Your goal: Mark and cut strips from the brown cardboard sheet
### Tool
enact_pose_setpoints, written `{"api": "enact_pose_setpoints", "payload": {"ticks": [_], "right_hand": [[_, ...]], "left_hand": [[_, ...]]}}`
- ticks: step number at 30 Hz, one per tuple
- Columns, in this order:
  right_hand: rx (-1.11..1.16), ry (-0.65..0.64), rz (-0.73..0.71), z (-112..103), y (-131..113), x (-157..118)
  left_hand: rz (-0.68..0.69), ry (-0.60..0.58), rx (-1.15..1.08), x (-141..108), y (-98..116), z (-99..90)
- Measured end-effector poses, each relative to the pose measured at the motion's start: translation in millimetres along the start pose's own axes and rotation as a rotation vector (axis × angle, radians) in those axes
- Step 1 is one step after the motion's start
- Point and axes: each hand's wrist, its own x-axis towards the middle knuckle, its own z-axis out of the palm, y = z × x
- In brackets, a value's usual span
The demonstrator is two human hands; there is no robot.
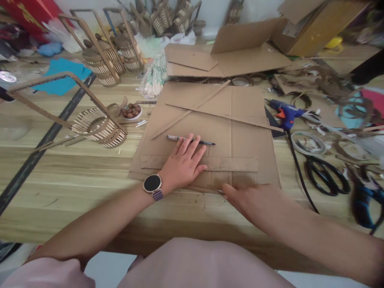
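My left hand (186,164) lies flat with its fingers spread on a cardboard strip (231,164) and the large cardboard sheet (252,140) beneath it. Its fingertips reach a pen (207,142) that lies crosswise on the sheet. At the sheet's near edge, my right hand (249,200) is closed, thumb and fingers pinched together. A thin, light tip shows beside the thumb, but what it belongs to is hidden. Two narrow cardboard strips cross on the sheet's upper part, one of them (216,114) reaching past the right edge.
Right of the sheet lie a blue glue gun (286,114), black-handled scissors (327,176), tape rolls and pliers (364,196). A slatted basket (100,128) and a bowl of brown balls (132,112) stand left. Bundled sticks (156,78) and a cardboard box (318,30) are behind.
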Motion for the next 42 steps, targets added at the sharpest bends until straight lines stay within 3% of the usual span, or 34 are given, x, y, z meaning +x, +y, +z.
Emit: {"api": "enact_pose_setpoints", "payload": {"ticks": [4,13,19,29,42], "right_hand": [[-0.040,-0.154,-0.013,-13,-8,5],[-0.018,-0.106,0.020,-6,-9,4],[-0.001,-0.167,0.010,-6,-4,4],[-0.093,-0.249,0.032,-22,-14,7],[-0.070,-0.146,0.020,-2,7,-10]], "left_hand": [[0.010,0.006,0.004,-1,-1,0.5],[0.015,0.014,-0.006,0,0,0.0],[0.010,0.005,-0.035,0,-1,0.4],[0.017,-0.004,-0.010,0,-1,-1.3],[0.019,-0.010,-0.004,-1,-3,-3.5]]}}
